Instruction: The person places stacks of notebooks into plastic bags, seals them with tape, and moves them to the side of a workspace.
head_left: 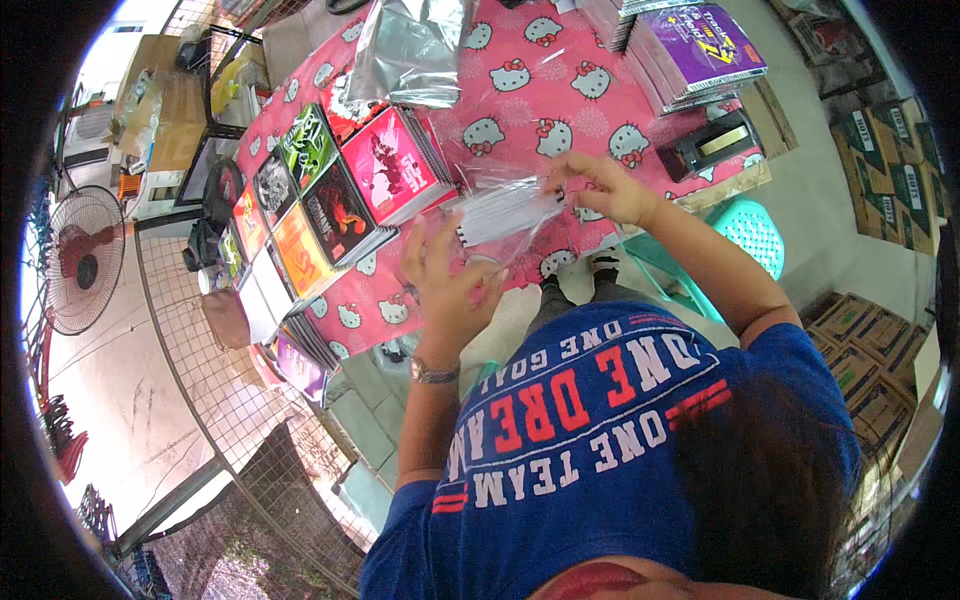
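In front of me, just over the near edge of the table, a white spiral-bound notebook or small stack of them (512, 212) lies in a clear plastic bag (505, 180). My right hand (605, 190) pinches the bag's film at the right end, with thumb and forefinger close together. At the opposite end, my left hand (452, 280) has its fingers apart beside the bag; whether they touch the film is hard to see. To the left stand stacks of spiral notebooks with colourful covers, among them a pink one (388, 165) and a black one (340, 212).
A pink cat-patterned cloth (590, 80) covers the table. Silvery plastic bags (410, 50) lie at the far side. Purple notebooks (700, 45) are piled far right, near a black tape dispenser (710, 145). A turquoise stool (745, 240) stands right, cartons (865, 345) beyond.
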`<state>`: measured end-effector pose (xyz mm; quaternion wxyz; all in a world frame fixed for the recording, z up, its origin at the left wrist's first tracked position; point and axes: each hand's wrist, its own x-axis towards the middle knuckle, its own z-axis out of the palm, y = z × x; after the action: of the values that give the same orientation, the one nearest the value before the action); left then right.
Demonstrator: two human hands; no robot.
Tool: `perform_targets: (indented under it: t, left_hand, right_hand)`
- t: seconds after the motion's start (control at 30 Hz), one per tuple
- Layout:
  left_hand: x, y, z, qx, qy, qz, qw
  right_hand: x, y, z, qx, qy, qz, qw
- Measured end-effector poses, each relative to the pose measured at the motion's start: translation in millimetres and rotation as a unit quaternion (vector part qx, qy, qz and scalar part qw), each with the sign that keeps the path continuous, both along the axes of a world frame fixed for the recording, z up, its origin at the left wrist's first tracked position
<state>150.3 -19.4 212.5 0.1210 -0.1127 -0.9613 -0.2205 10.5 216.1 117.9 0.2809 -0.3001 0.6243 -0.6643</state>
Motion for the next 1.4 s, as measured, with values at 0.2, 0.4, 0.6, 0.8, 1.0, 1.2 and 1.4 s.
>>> perform_targets:
  t: [0.2, 0.4, 0.6, 0.8, 1.0, 1.2, 1.4]
  left_hand:
    - [-72, -11, 9, -0.058, -0.260, 0.088, 0.960]
    - [-54, -50, -51, 0.131, 0.239, 0.152, 0.950]
    - [6, -7, -110, 0.225, 0.025, 0.081, 0.971]
    - [-18, -4, -81, -0.007, -0.071, 0.018, 0.997]
    - [-11, 2, -105, 0.118, -0.047, -0.041, 0.991]
    - [-12, 24, -84, -0.087, -0.047, -0.086, 0.991]
    - [-15, 18, -86, -0.090, -0.088, -0.064, 0.990]
  right_hand:
    - [6, -5, -5, 0.029, 0.178, -0.007, 0.984]
    - [10, -11, 8, 0.144, 0.375, 0.077, 0.913]
    - [11, -27, 25, 0.214, 0.475, 0.130, 0.844]
    - [27, -36, 33, 0.265, 0.490, 0.100, 0.824]
    - [10, 60, -47, -0.010, -0.020, -0.677, 0.736]
    - [5, 114, -134, -0.151, -0.287, -0.691, 0.646]
    - [12, 63, -135, -0.193, -0.248, -0.731, 0.606]
